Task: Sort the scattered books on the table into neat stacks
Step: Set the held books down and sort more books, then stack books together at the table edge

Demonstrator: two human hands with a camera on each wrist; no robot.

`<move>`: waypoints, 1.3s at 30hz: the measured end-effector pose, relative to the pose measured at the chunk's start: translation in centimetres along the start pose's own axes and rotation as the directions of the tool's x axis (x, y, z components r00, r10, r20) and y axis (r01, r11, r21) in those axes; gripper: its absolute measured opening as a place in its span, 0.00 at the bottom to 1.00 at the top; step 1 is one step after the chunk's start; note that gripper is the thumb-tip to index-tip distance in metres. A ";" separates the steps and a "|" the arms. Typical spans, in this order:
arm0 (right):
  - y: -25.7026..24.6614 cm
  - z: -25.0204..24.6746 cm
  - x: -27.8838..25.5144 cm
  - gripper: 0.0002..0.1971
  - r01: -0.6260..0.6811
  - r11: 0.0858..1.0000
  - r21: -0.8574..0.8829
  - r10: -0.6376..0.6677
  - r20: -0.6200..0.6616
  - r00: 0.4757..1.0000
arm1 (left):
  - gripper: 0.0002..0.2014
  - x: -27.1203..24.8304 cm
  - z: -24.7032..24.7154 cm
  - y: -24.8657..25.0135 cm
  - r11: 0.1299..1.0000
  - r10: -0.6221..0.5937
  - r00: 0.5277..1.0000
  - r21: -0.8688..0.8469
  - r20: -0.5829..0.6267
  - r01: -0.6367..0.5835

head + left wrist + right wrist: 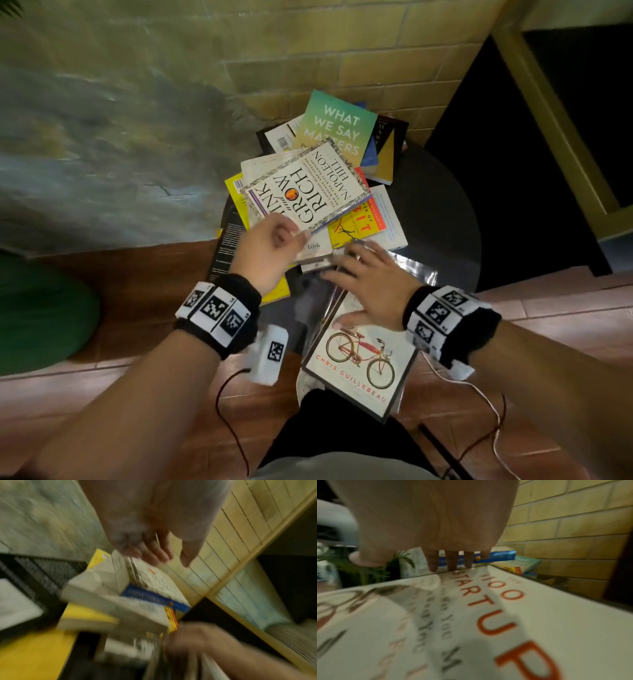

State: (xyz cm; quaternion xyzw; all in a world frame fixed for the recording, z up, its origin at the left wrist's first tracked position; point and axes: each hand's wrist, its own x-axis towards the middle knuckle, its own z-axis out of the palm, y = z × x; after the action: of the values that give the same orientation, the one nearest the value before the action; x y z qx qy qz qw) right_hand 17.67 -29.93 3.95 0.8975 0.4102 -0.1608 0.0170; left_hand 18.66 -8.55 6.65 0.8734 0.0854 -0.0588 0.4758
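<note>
A cream book (310, 185) near the middle of the pile is showing "THINK and GROW RICH" and "NAPOLEON HILL", upside down to the viewer. Farther back, a green book (337, 125) is reading "WHAT WE SAY MATTERS". Nearest, a white bicycle-cover book (363, 359) is carrying "CHRIS GUILLEBEAU" and, in the right wrist view, "$100 STARTUP" (496, 601).

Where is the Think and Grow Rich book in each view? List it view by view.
Head: Think and Grow Rich book, centre, left hand pinching its near edge.
Left wrist: centre, blurred.
Right wrist: only its blue spine, beyond the fingers.
Shared landmark: yellow brick wall.
</note>
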 end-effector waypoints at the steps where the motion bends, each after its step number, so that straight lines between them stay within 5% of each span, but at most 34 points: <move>1: 0.6 -0.3 -0.6 0.49 -0.088 0.995 0.043 0.086 0.042 0.995 | 0.09 -0.9 0.7 -0.1 0.998 -0.060 0.986 0.028 0.155 0.056; 3: 1.9 -0.6 -1.8 0.56 -0.265 0.959 0.098 0.255 0.102 0.962 | 0.19 -2.2 2.4 -1.0 0.980 -0.184 0.905 0.145 0.383 0.138; 7: 3.4 0.4 -3.9 0.57 -0.493 0.856 0.155 0.479 0.121 0.870 | 0.58 -3.4 5.4 -2.7 0.949 -0.314 0.724 0.235 0.615 0.213; 9: 3.8 1.0 -4.7 0.60 -0.605 0.752 0.261 0.578 0.180 0.796 | 0.56 -3.7 6.4 -3.3 0.944 -0.328 0.650 0.208 0.686 0.257; 12: 4.2 1.7 -5.4 0.62 -0.708 0.547 0.447 0.639 0.323 0.698 | 0.53 -3.9 7.7 -4.8 0.904 -0.390 0.642 0.141 0.660 0.404; 15: 4.1 2.0 -5.5 0.59 -0.712 0.477 0.515 0.634 0.360 0.685 | 0.32 -4.1 8.0 -4.0 0.872 -0.405 0.610 0.087 0.681 0.482; 18: 4.3 1.9 -5.6 0.57 -0.723 0.456 0.520 0.648 0.362 0.670 | 0.19 -4.4 8.3 -3.4 0.852 -0.389 0.620 0.009 0.682 0.524; 23: 5.2 1.6 -6.9 0.52 -0.730 0.405 0.550 0.651 0.388 0.653 | 0.15 -4.9 9.8 -3.2 0.824 -0.339 0.641 -0.112 0.689 0.556; 28: 6.5 1.1 -8.5 0.53 -0.723 0.351 0.595 0.704 0.341 0.623 | 0.34 -4.0 11.4 -1.9 0.815 -0.341 0.671 -0.149 0.658 0.560; 35: 8.9 0.7 -10.7 0.59 -0.567 0.183 0.803 0.863 0.145 0.484 | 0.23 -0.9 14.2 1.9 0.742 -0.248 0.720 -0.350 0.648 0.571; 39: 9.8 1.0 -11.5 0.65 -0.491 0.070 0.868 0.831 0.222 0.510 | 0.35 1.3 16.2 4.4 0.705 -0.235 0.749 -0.422 0.619 0.570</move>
State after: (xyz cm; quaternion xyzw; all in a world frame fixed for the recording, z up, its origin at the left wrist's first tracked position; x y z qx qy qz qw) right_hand 17.61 -45.01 5.49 0.8649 -0.2026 -0.1586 -0.4309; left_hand 20.53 -24.41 1.29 0.5886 0.1639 -0.3705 0.6996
